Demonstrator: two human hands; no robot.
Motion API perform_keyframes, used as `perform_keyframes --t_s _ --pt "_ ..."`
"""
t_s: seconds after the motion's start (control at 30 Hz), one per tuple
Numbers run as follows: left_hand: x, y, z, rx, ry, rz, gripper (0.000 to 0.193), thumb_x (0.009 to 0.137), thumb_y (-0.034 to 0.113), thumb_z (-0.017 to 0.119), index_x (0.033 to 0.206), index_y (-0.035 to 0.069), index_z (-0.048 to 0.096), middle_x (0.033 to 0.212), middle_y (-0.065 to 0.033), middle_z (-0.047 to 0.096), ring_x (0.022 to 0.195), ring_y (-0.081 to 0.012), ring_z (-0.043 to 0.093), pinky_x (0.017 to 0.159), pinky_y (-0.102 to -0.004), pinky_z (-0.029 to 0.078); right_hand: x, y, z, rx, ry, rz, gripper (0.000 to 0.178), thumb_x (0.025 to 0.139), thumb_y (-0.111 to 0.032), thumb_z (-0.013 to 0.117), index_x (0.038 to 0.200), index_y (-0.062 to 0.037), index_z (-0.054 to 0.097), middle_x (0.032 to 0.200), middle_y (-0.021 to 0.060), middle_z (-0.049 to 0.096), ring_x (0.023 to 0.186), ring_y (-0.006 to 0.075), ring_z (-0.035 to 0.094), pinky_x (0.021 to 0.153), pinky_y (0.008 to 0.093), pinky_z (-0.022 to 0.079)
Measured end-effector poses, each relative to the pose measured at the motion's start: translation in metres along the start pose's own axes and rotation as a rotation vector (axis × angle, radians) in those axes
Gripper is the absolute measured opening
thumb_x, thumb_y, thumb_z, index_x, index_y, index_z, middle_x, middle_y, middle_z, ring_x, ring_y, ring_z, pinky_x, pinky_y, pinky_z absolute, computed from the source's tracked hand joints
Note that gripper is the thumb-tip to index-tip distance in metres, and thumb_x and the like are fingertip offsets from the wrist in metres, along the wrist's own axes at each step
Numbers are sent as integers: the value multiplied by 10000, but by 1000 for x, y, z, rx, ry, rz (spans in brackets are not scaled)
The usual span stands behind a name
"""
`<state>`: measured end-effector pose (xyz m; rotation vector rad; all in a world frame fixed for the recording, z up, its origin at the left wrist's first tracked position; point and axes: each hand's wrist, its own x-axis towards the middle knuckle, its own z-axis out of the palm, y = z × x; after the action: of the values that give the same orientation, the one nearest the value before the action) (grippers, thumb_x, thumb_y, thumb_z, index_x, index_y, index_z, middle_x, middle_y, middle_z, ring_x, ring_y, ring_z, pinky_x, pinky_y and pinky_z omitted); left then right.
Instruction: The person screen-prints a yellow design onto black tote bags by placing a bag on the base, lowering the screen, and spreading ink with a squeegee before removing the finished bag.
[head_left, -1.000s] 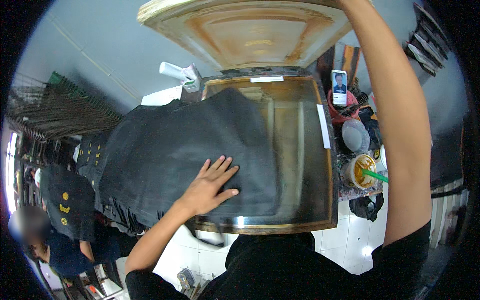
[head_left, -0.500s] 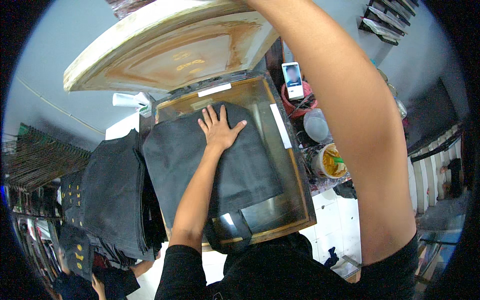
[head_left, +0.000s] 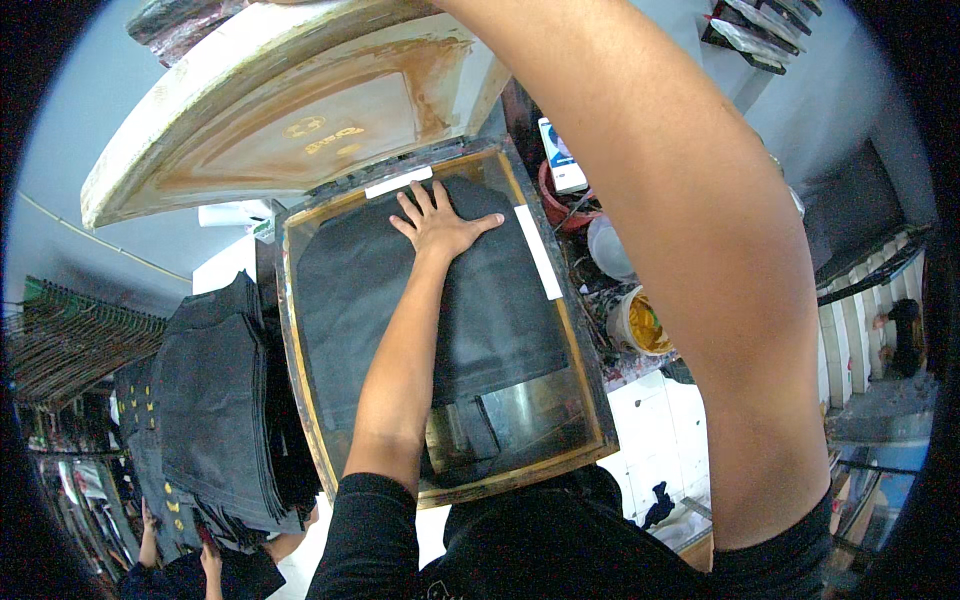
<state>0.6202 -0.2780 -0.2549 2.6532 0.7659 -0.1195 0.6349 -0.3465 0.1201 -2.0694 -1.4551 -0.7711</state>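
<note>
My left hand (head_left: 440, 232) lies flat with its fingers spread on a black cloth bag (head_left: 500, 320). The bag rests on a glass-topped board (head_left: 545, 400) edged with wood, its dark strap (head_left: 478, 425) trailing toward me. Behind the board, a printing screen (head_left: 400, 95) is tilted up, its pale frame stained brown and its mesh bearing a small yellow design. My right forearm (head_left: 640, 130) reaches up across the picture toward the top of the screen. The right hand itself is cut off by the upper edge, so its grip is hidden.
Left of the board stands a thick stack of black bags (head_left: 205, 400), some with yellow prints. Another person's hands (head_left: 210, 560) are at the lower left. To the right are a phone (head_left: 562, 155), a red container (head_left: 553, 205) and a tub of yellow ink (head_left: 643, 322).
The bag now lies straighter and farther up the board, my left hand still flat on it. My view has shifted a little, and the other person's hands have moved.
</note>
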Motion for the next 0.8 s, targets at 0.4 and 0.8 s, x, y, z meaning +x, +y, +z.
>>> perform_keyframes --t_s 0.4,0.8 --pt "13 12 -11 -7 -100 -77 1461 576 849 756 1642 78 120 1685 -280 -17 1539 -521 -61 1139 -781 23 5 3 3 -21 25 -11 288 862 -156 631 1023 44 762 1088 288 713 1047 416 696 923 452 555" --pt "17 19 -21 62 -156 -86 1450 574 844 763 1631 57 158 1675 -303 4 1540 -516 -44 1142 -775 47 -8 -4 -5 69 21 1 251 838 -102 640 968 83 750 1036 322 706 969 448 702 854 459 569"
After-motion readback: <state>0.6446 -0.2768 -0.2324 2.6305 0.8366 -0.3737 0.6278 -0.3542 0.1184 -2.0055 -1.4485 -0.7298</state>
